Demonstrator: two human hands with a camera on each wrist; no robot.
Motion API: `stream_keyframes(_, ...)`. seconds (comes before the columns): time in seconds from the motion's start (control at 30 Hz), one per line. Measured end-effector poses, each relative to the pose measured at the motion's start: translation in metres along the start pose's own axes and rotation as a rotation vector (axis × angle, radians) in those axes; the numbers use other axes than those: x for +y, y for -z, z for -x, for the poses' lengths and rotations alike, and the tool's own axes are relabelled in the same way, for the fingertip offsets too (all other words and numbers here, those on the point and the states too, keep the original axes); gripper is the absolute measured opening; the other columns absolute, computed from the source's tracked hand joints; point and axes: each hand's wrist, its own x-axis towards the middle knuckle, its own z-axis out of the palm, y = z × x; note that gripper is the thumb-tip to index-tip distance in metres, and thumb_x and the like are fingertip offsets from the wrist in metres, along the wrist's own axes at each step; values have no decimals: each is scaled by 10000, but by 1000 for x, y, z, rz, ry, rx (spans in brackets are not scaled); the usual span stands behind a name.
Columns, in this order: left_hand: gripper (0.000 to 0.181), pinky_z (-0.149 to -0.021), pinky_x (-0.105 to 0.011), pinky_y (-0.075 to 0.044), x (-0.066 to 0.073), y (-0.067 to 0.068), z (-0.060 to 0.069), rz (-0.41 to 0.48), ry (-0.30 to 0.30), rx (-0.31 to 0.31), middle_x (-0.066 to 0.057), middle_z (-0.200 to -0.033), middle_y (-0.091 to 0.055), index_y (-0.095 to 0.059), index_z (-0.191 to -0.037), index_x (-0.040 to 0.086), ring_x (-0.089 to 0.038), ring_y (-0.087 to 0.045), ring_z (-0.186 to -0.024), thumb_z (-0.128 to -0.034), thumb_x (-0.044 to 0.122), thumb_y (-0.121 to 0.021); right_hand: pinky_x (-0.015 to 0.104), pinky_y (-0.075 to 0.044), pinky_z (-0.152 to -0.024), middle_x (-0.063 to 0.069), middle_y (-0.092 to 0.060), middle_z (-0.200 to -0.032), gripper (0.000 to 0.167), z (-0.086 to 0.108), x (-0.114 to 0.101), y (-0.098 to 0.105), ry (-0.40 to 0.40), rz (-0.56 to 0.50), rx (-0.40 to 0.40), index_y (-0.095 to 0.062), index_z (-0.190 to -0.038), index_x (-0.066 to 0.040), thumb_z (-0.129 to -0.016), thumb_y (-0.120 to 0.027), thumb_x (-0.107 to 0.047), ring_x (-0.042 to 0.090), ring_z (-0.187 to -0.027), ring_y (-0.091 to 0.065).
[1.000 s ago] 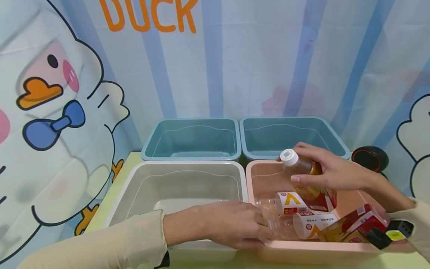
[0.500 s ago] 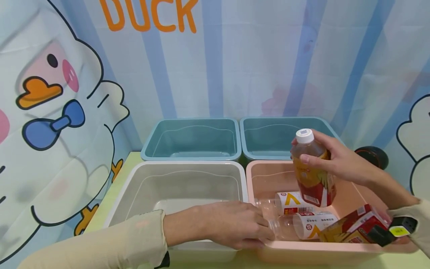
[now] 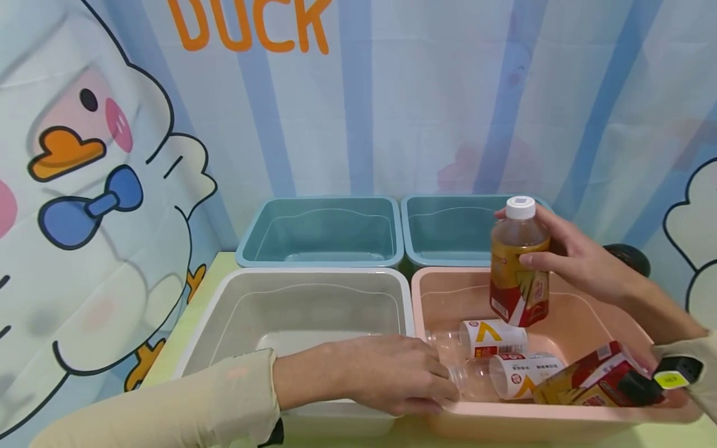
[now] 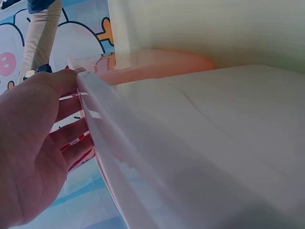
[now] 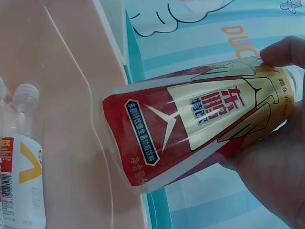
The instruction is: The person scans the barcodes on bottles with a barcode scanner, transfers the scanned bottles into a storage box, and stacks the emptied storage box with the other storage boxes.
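My right hand [image 3: 594, 267] grips a drink bottle [image 3: 515, 274] with a white cap and a red and gold label, upright above the pink bin [image 3: 610, 410]. In the right wrist view the same bottle [image 5: 190, 124] fills the middle, thumb and fingers around its upper part. My left hand [image 3: 386, 376] lies at the adjoining rims of the white bin [image 3: 302, 289] and pink bin; the left wrist view has its fingers [image 4: 76, 126] loosely against the rim. Two clear bottles with white labels [image 3: 495, 338] and a red and gold bottle [image 3: 588, 379] lie in the pink bin.
Two teal bins [image 3: 319, 230] stand side by side behind the front pair. A dark round object [image 3: 630, 258] sits behind my right forearm. A duck-printed curtain [image 3: 381, 93] hangs behind the light green table [image 3: 193, 295].
My right hand has raised the bottle from inside the pink bin, moving it up and slightly right. The bottle has turned from tilted to upright. My left hand has stayed in place.
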Motion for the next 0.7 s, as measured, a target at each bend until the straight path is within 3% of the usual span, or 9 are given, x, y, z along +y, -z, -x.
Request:
stream_keyframes(0.2, 318, -1054, -140, -436, 0, 0, 0, -15, -2, 1, 122, -1257, -737, -706, -1392, 255, -27, -621, -1091, -1094, 329, -624, 231, -537, -926, -78, -558, -1509, 730, -1, 1, 8, 12, 18, 76, -319, -1680, -225, -1053, -598, 26, 84, -1278, -597)
stream_keyframes(0.37, 306, -1026, -136, -442, 0, 0, 0, -33, -5, 4, 129, -1206, -728, -707, -1377, 254, -27, -606, -1063, -1094, 335, -623, 247, -557, -861, -118, -578, -1467, 741, 1, 2, 18, -41, 50, 167, -331, -1673, -275, -1050, -630, -5, 84, -1214, -615)
stream_keyframes(0.57, 269, -988, -147, -451, 0, 0, -1, -49, -10, 7, 139, -1128, -704, -706, -1332, 254, -32, -583, -1024, -1092, 339, -623, 159, -524, -791, -155, -533, -1344, 725, 4, 5, 33, -99, 146, 351, -412, -1630, -277, -1010, -711, -50, 75, -1082, -591)
stream_keyframes(0.7, 267, -985, -154, -452, 0, 0, -1, -60, -10, 3, 144, -1126, -698, -703, -1331, 258, -32, -579, -1023, -1093, 343, -618, 112, -513, -773, -193, -533, -1332, 710, 6, 6, 45, -128, 146, 447, -407, -1633, -299, -1025, -706, -86, 21, -1040, -605)
